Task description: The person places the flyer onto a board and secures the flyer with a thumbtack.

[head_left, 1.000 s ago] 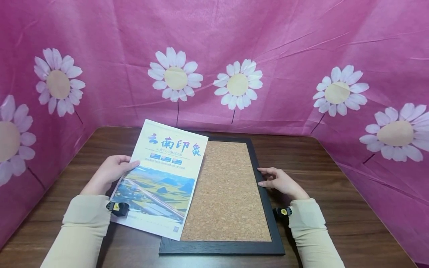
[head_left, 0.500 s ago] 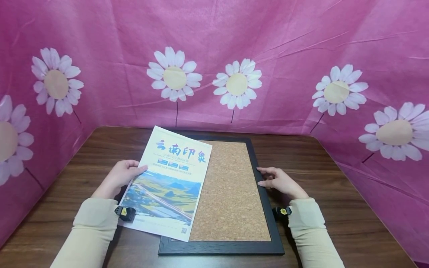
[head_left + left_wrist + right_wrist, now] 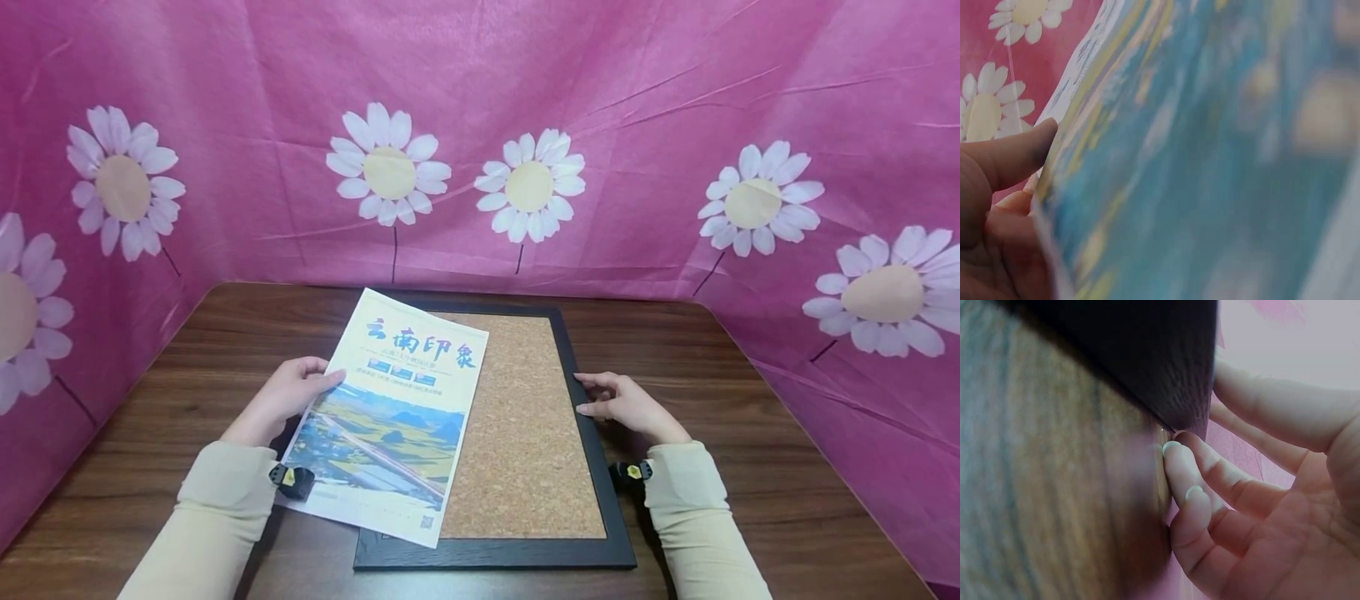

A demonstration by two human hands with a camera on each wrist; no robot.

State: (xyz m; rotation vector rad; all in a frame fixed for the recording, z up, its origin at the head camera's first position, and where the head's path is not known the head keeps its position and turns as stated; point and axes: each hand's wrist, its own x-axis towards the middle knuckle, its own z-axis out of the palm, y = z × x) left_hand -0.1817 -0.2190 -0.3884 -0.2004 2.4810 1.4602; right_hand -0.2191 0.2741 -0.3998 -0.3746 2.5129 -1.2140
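Observation:
A printed poster [image 3: 390, 417] with Chinese lettering and a landscape picture tilts over the left part of a black-framed cork board [image 3: 540, 433]. My left hand [image 3: 281, 400] pinches the poster at its left edge, thumb on the printed face. In the left wrist view that thumb [image 3: 1019, 153] presses the poster's margin [image 3: 1147, 156], and the print is blurred. At the board's right side, my right hand [image 3: 626, 408] holds the black frame, thumb against its upper edge. Up close in the right wrist view, the curled fingers [image 3: 1188, 478] meet the lower edge of the frame [image 3: 1166, 369].
The board lies on a brown wood-grain table [image 3: 720, 500]. A pink cloth [image 3: 637, 100] printed with white daisies encloses the table's back and sides. Small black cameras [image 3: 292, 481] are strapped at both wrists, the left one over the poster's lower left.
My left hand has moved the poster to the right and slightly down, so it covers more of the cork. The right hand and the board have stayed in place.

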